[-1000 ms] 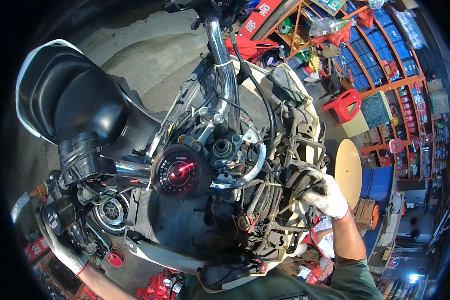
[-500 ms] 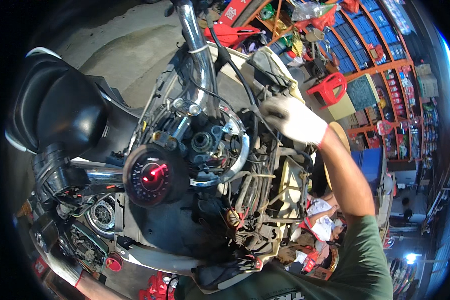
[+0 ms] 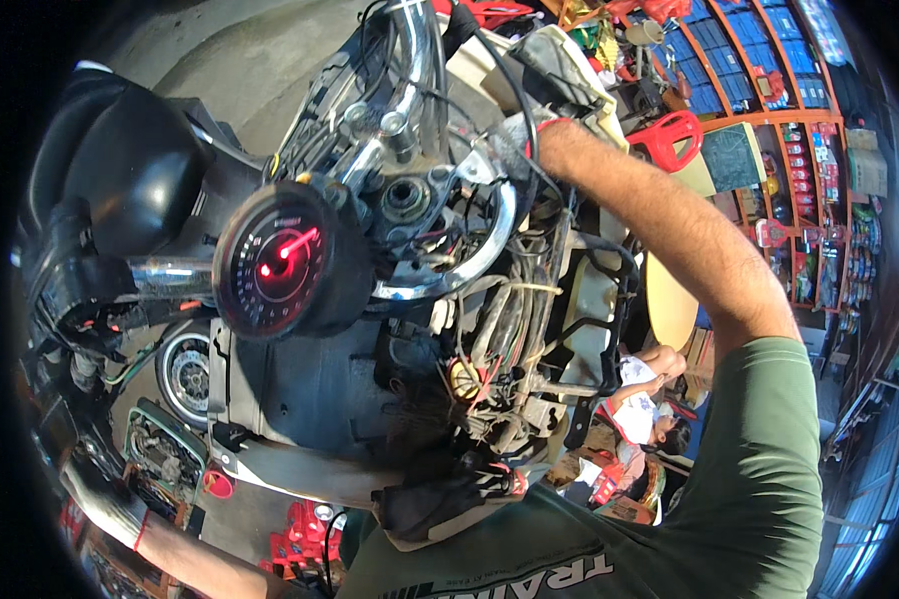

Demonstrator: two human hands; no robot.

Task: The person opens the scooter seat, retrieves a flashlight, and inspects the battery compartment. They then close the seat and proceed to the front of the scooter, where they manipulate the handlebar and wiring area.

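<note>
A partly stripped motor scooter fills the middle, its round speedometer (image 3: 275,258) lit with a red needle. My left hand (image 3: 105,502), in a white glove, is wrapped around the dark handlebar grip (image 3: 58,431) at the lower left; its fingertips are hidden. Across the scooter, my gloved right hand (image 3: 512,143) reaches in beside the chrome steering parts, behind a black cable (image 3: 506,75). Its fingers are out of sight among the cables and frame. A curved chrome bar (image 3: 489,250) lies just below that hand, and a bundle of exposed wires (image 3: 494,334) runs down nearby.
The black seat (image 3: 120,165) is at the left. Past my right arm are a red plastic stool (image 3: 669,140) and orange shelving (image 3: 769,118) with blue boxes. A seated person (image 3: 637,399) is at the lower right. A wheel (image 3: 185,374) shows at the lower left.
My right hand has gone from above the front panel down and left, in among the cables. The view has shifted, with the scooter higher in it. My left hand stays by the grip.
</note>
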